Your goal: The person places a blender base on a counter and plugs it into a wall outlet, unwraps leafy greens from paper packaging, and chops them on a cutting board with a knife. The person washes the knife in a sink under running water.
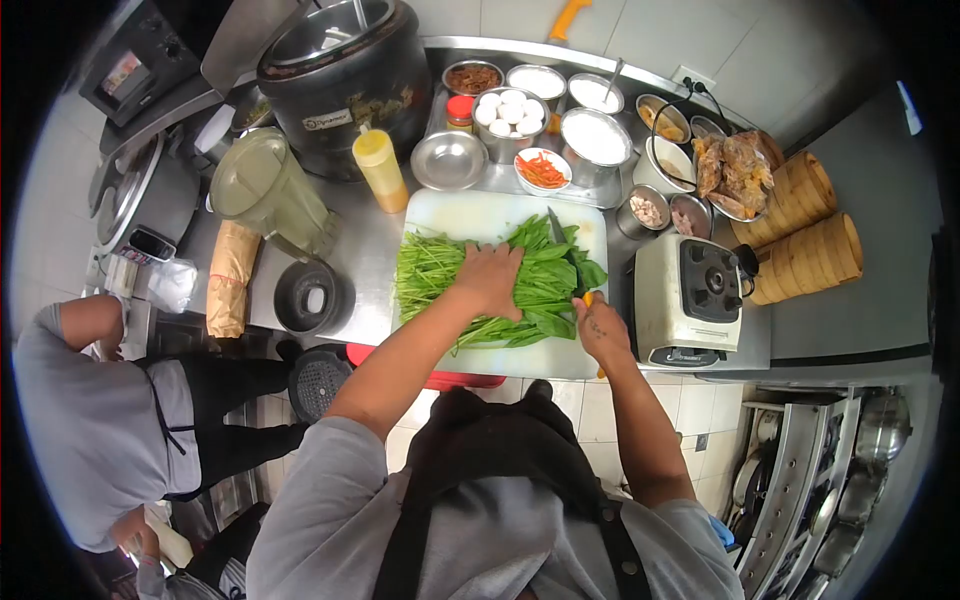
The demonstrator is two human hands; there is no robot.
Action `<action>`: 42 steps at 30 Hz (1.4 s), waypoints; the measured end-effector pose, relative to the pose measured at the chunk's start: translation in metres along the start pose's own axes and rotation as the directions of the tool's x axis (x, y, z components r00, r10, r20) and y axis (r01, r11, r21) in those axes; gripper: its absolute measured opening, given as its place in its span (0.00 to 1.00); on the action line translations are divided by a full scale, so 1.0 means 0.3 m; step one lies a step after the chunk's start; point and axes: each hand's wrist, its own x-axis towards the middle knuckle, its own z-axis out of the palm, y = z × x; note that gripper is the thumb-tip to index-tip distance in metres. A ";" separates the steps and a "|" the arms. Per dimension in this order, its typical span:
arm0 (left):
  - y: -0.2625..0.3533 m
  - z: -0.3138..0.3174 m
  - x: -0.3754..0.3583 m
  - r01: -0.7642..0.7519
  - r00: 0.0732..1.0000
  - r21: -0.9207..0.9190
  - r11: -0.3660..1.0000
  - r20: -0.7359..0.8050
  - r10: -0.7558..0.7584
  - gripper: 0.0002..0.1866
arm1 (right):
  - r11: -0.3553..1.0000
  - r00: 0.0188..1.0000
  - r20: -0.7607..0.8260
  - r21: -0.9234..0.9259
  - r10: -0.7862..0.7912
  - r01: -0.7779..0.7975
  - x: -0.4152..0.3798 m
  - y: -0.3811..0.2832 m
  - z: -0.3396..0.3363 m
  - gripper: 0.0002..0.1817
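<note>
The left hand [490, 280] lies flat and spread on the bundle of leafy greens [500, 285], pressing it to the white cutting board [470, 215]; the right hand [600, 330] keeps a closed grip on a knife [556, 228] with an orange handle, its blade reaching up over the leafy end of the bundle. The greens lie across the middle of the board, stems to the left, leaves to the right — just beside the blade. To cut well here, I judge the holding fingers should curl back from the edge, and the bundle stay tight so the stems do not scatter. Beyond the board stand a yellow squeeze bottle [380, 168], a bowl of eggs [508, 112] and a blender base [688, 298] on the steel table [365, 260]; another person [110, 420] works at the left.
</note>
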 end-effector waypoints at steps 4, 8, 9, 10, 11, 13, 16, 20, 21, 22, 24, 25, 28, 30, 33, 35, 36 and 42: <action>0.008 -0.013 -0.002 0.004 1.000 0.002 1.000 0.005 -0.004 0.55 | 0.999 0.997 -0.080 -0.054 -0.010 0.006 -0.066 -0.010 -0.075 0.24; 0.007 0.000 -0.002 0.021 1.000 0.010 1.000 -0.021 -0.021 0.54 | 0.997 0.993 -0.092 -0.028 -0.075 0.072 -0.157 -0.091 -0.192 0.24; 0.008 -0.003 -0.004 0.020 1.000 0.009 1.000 -0.021 -0.020 0.54 | 0.997 0.996 -0.048 -0.034 -0.074 0.073 -0.184 -0.120 -0.218 0.23; 0.009 -0.006 -0.003 0.024 1.000 0.007 1.000 -0.008 -0.024 0.56 | 0.997 0.997 -0.004 -0.040 -0.073 0.072 -0.200 -0.137 -0.227 0.23; 0.009 -0.008 -0.006 0.027 1.000 0.003 1.000 0.007 -0.027 0.57 | 0.997 0.998 -0.004 -0.042 -0.070 0.069 -0.206 -0.142 -0.221 0.23; 0.005 0.006 -0.006 0.014 1.000 -0.003 1.000 -0.024 -0.014 0.54 | 0.988 0.989 0.078 -0.082 -0.125 0.132 -0.210 -0.145 -0.203 0.21; 0.002 0.004 -0.008 -0.005 0.999 -0.013 1.000 -0.050 0.004 0.49 | 0.978 0.978 0.056 -0.057 -0.200 0.203 -0.157 -0.115 -0.111 0.20; -0.011 0.014 0.002 -0.017 0.999 -0.026 1.000 -0.034 0.016 0.51 | 0.986 0.985 0.049 0.025 -0.168 0.166 -0.025 -0.151 0.019 0.20; -0.014 0.008 0.006 -0.012 0.999 -0.028 1.000 -0.040 0.011 0.51 | 0.996 0.994 0.068 0.003 -0.091 0.091 -0.014 -0.173 0.017 0.20; -0.017 0.007 0.005 -0.012 0.999 -0.034 0.999 -0.046 0.010 0.51 | 1.000 0.996 0.086 -0.017 -0.011 0.012 -0.006 -0.190 0.017 0.21; -0.022 0.016 0.003 -0.007 0.999 -0.047 0.999 -0.041 0.005 0.51 | 0.997 0.991 0.114 -0.002 -0.074 0.075 -0.043 -0.139 -0.028 0.21; -0.024 0.016 0.003 -0.010 0.998 -0.049 0.999 -0.057 0.007 0.51 | 0.991 0.981 0.136 0.017 -0.136 0.135 -0.072 -0.121 -0.062 0.22; -0.025 0.021 0.007 -0.008 0.997 -0.031 0.999 -0.078 0.006 0.48 | 0.999 0.972 0.231 0.001 -0.040 0.041 -0.149 -0.102 -0.052 0.23; -0.019 0.031 0.009 -0.015 0.996 -0.005 1.000 -0.086 0.014 0.46 | 0.999 0.985 0.166 -0.008 0.051 -0.051 -0.155 -0.094 0.067 0.24; -0.024 0.028 0.017 -0.021 0.994 -0.025 0.999 -0.111 0.018 0.45 | 0.997 0.994 0.079 0.002 0.075 -0.075 -0.138 -0.082 0.170 0.25; -0.022 0.032 0.009 -0.022 0.996 -0.006 1.000 -0.083 0.022 0.49 | 0.998 0.996 0.068 0.020 0.052 -0.054 -0.132 -0.065 0.163 0.26; -0.019 0.028 0.007 -0.030 0.996 0.000 1.000 -0.086 0.030 0.49 | 0.999 0.998 0.049 0.034 0.026 -0.027 -0.128 -0.054 0.153 0.27; -0.035 -0.017 -0.017 -0.029 0.997 0.087 0.996 -0.065 0.034 0.70 | 0.996 0.999 -0.015 0.076 0.043 -0.042 -0.135 -0.038 0.082 0.26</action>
